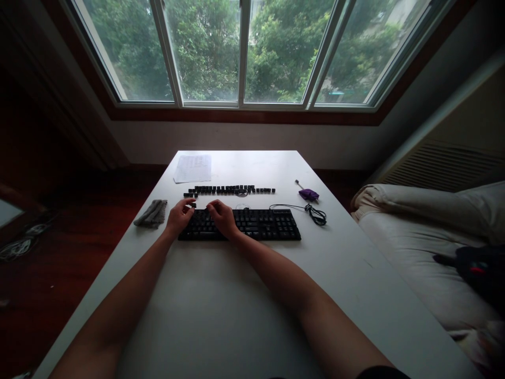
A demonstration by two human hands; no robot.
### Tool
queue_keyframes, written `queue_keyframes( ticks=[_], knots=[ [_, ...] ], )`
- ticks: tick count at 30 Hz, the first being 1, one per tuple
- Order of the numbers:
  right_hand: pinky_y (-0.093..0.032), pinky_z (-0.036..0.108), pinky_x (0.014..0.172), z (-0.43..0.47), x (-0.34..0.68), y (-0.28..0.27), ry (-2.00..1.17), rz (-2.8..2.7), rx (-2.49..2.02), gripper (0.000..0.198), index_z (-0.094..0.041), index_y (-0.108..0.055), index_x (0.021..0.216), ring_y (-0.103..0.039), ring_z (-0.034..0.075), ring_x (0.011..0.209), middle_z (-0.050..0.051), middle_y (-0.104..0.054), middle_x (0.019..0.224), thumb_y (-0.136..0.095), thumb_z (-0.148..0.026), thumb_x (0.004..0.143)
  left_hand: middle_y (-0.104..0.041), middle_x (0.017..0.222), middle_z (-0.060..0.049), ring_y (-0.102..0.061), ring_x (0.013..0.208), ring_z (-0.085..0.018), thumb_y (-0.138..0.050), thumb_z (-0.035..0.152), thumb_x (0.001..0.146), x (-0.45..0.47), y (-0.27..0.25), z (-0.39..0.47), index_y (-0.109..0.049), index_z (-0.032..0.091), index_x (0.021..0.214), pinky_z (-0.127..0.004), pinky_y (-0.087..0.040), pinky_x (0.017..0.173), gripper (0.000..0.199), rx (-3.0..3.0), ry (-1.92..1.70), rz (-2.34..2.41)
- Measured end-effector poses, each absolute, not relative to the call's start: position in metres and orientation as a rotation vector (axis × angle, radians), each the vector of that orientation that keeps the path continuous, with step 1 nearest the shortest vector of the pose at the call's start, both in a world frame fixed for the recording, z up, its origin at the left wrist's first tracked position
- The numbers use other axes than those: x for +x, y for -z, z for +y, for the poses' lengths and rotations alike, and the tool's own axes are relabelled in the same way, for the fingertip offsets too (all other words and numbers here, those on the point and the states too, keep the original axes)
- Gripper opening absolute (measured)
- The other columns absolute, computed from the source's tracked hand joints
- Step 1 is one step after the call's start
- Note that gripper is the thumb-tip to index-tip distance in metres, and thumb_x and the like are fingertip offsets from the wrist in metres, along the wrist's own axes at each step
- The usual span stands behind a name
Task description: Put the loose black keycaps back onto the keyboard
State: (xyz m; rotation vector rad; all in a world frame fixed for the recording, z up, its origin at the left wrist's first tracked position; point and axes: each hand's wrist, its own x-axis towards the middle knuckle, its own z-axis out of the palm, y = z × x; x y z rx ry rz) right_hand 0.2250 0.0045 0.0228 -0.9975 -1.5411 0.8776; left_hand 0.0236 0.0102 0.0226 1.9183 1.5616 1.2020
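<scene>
grey cloth (151, 215): crumpled, near the left edge of the bench (339, 273); clear of the work, though a sweep of the left forearm might push it off.

left hand (180, 214): just beside the keyboard's far left corner, thumb and forefinger a narrow gap apart with a small dark piece (193, 205) at the tips; whether pinched or merely behind them, cannot tell. risk: if held, so small a piece could slip and bounce away.

paper sheet (192, 167): flat, far left; low risk, bar a draught.

right hand (223, 217): over the left half of the keyboard, fingers bent inward; any grip on a thing, cannot tell. risk: a resting wrist could press or drag the keys beneath.

loose key caps (224, 189): an uneven row just beyond the hands. risk: a knuckle reaching across could scatter them and lose their order.

keyboard (268, 225): black, lying flat under the right hand, long side toward the person. risk: uneven pressure might skid it into the row.

cable (315, 215): coiled at right, lead running to the keyboard; a snag could twist it.

purple pouch (309, 195): beyond the coil, well apart from both hands; little hazard.
</scene>
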Motion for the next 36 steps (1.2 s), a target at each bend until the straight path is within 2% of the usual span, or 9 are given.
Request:
queue_keyframes(
  ticks=[7,24,28,31,36],
  knots=[
    [-0.044,0.024,0.062,0.003,0.226,-0.025,-0.852,-1.561,-1.000,0.032,-0.021,-0.065,0.090,-0.054,0.014,0.062,-0.002,-0.058,0.065,-0.051,-0.050,0.094,-0.072,0.103,-0.004,-0.065,0.076,-0.016,-0.059,0.031,0.085,0.024,-0.023,0.009,-0.069,0.023,0.115,-0.029,-0.053,0.073,0.033,1.955,-1.181,1.533],
    [-0.044,0.024,0.063,0.003,0.226,-0.025,-0.839,-1.573,-0.993,0.032,-0.021,-0.066,0.091,-0.054,0.014,0.064,-0.001,-0.060,0.067,-0.051,-0.049,0.094,-0.073,0.092,-0.002,-0.067,0.075,-0.017,-0.062,0.034,0.082,0.026,-0.023,0.014,-0.067,0.024,0.108,-0.029,-0.052,0.071,0.028,1.902,-1.200,1.592],
    [-0.043,0.024,0.063,0.003,0.225,-0.025,-0.841,-1.564,-1.011,0.032,-0.021,-0.066,0.090,-0.054,0.014,0.062,-0.001,-0.059,0.066,-0.051,-0.049,0.093,-0.073,0.100,-0.001,-0.069,0.082,-0.018,-0.061,0.032,0.082,0.021,-0.023,0.029,-0.065,0.025,0.106,-0.031,-0.053,0.077,0.025,1.914,-1.223,1.657],
    [-0.043,0.024,0.062,0.004,0.225,-0.026,-0.845,-1.554,-1.013,0.032,-0.020,-0.066,0.090,-0.054,0.014,0.063,-0.001,-0.059,0.066,-0.051,-0.049,0.093,-0.072,0.097,-0.001,-0.068,0.086,-0.019,-0.062,0.031,0.081,0.016,-0.025,0.045,-0.065,0.025,0.105,-0.034,-0.053,0.084,0.025,1.972,-1.207,1.740],
    [-0.043,0.024,0.062,0.003,0.226,-0.027,-0.830,-1.559,-1.018,0.032,-0.021,-0.066,0.090,-0.054,0.014,0.061,-0.002,-0.058,0.065,-0.051,-0.048,0.093,-0.071,0.104,-0.004,-0.064,0.099,-0.024,-0.063,0.027,0.079,0.012,-0.031,0.076,-0.067,0.023,0.101,-0.038,-0.049,0.093,0.023,2.183,-1.199,1.820]
  ],
)
